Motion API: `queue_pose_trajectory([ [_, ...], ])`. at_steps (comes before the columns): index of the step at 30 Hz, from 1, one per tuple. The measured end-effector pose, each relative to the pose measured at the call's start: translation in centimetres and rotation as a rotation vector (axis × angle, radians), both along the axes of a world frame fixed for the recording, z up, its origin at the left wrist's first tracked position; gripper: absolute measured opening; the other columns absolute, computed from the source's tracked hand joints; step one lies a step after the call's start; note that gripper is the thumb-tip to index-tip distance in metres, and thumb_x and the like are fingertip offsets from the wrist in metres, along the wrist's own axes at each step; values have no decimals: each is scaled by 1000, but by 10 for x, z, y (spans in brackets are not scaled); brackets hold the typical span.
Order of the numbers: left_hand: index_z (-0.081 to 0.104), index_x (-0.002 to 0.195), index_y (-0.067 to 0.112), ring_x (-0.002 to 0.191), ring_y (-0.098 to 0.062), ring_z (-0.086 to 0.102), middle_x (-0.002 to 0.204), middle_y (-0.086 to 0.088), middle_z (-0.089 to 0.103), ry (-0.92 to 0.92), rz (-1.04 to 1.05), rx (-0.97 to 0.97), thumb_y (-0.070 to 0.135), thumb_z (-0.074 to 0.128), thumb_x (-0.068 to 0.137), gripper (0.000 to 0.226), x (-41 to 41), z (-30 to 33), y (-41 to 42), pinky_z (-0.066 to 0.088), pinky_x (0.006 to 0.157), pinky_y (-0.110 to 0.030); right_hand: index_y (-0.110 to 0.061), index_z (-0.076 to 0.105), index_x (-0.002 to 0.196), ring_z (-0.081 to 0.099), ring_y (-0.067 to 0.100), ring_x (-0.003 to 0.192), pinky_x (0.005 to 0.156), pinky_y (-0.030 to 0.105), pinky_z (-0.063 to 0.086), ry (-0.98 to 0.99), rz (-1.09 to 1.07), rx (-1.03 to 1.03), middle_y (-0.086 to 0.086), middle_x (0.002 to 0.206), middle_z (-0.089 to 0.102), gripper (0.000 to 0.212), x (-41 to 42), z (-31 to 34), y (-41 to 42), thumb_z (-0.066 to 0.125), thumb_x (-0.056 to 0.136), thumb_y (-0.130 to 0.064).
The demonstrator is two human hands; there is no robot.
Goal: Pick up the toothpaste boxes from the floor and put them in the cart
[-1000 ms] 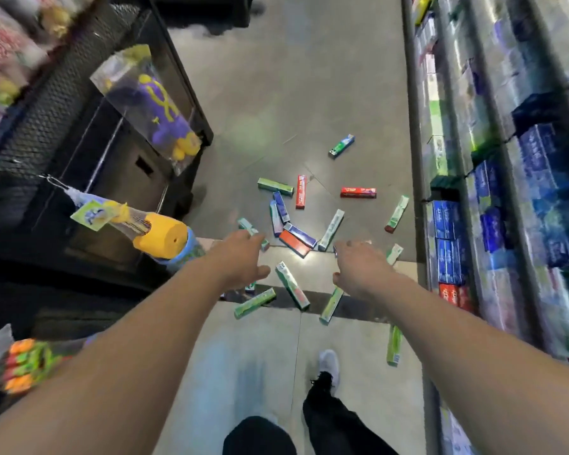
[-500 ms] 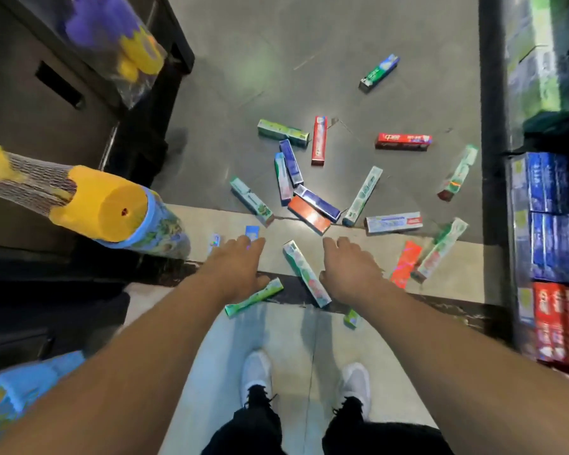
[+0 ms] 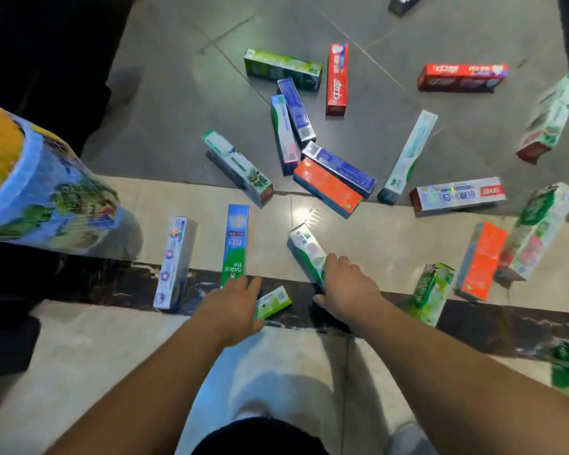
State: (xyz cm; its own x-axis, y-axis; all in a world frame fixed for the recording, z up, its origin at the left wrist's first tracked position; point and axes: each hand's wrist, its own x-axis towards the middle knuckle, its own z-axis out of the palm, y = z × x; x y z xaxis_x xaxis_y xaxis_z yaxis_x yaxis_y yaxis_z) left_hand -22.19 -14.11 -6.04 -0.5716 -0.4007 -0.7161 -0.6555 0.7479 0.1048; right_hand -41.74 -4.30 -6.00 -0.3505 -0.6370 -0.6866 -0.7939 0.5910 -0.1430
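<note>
Your left hand lies over the lime-green toothpaste box on the dark marble strip of the floor, fingers curled down onto its near end; whether they have closed round it you cannot tell from this view. Your right hand sits just right of that strip's middle, fingers bent over the near end of the white-and-green box, which slants away across the strip onto the pale tile; the grip itself is hidden under the knuckles.

Just beyond your left hand, the blue-and-green box lies with its near end on the strip, and the white-and-blue box lies to its left, also crossing the strip. To the right along the strip, a green box stands tilted, with an orange box just beyond it.

Farther from the strip, on the grey tiles, more boxes lie scattered: two red boxes, blue ones, and an orange one touching in a loose heap. A yellow-and-blue toy package hangs at the left, above the strip's far-left end.
</note>
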Motion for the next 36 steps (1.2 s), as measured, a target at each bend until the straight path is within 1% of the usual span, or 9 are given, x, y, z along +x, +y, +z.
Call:
queue_pose_trajectory([
  [3,26,144,14,126,-29,42,137,-8,39,-46,-34,-40,50,60,86,77,0,-28,7,48,92,-44,-4,15,147,53,30,112,80,40,47,28,-31,-7,12,128,44,88,8,-27,1,68,86,-38],
  [5,35,133,15,119,-28,46,129,-7,42,-65,-26,-78,39,63,86,59,1,-41,13,50,84,-43,0,7,150,54,30,112,79,39,48,121,-15,-34,12,130,44,82,13,-42,2,59,91,-25],
  [10,37,120,14,102,-30,60,117,-8,51,-93,-13,-107,19,50,93,31,-2,-49,19,49,77,-42,-1,22,143,63,30,97,63,35,41,222,6,-62,12,118,51,57,15,-55,3,49,93,-10],
  [17,35,113,11,96,-34,63,109,-12,58,-5,212,-28,37,57,89,41,-14,3,2,42,69,-37,-6,35,124,64,31,95,63,35,41,131,-89,-98,11,113,55,38,0,-17,1,55,92,-10],
  [21,29,100,17,90,-31,62,103,-10,58,22,301,-36,43,59,87,42,-18,97,-3,40,66,-34,-7,36,122,64,31,95,60,34,38,112,-91,-104,10,111,56,39,-13,80,6,57,89,-11],
  [24,32,103,15,94,-32,62,104,-9,59,20,281,-55,43,59,87,42,-32,192,-5,39,67,-34,-8,36,122,65,30,96,62,33,38,141,-96,-104,9,111,56,40,-26,177,10,56,88,-13],
  [27,37,113,11,100,-35,61,108,-10,58,34,273,-95,41,60,87,46,-48,309,-16,38,70,-35,-7,36,124,64,32,101,66,33,37,152,-126,-112,11,114,56,43,-42,294,9,57,87,-13],
  [30,38,111,11,104,-35,60,113,-11,60,61,259,-136,40,61,85,45,-67,435,-28,37,71,-35,-7,33,131,63,33,104,68,33,39,152,-188,-110,13,119,57,49,-58,423,13,57,88,-13],
  [36,39,113,11,103,-34,62,114,-12,61,153,150,-185,44,59,86,47,-101,662,-37,40,72,-35,-10,38,121,62,33,106,78,37,47,154,-347,-119,11,118,60,45,-67,652,34,62,84,-18],
])
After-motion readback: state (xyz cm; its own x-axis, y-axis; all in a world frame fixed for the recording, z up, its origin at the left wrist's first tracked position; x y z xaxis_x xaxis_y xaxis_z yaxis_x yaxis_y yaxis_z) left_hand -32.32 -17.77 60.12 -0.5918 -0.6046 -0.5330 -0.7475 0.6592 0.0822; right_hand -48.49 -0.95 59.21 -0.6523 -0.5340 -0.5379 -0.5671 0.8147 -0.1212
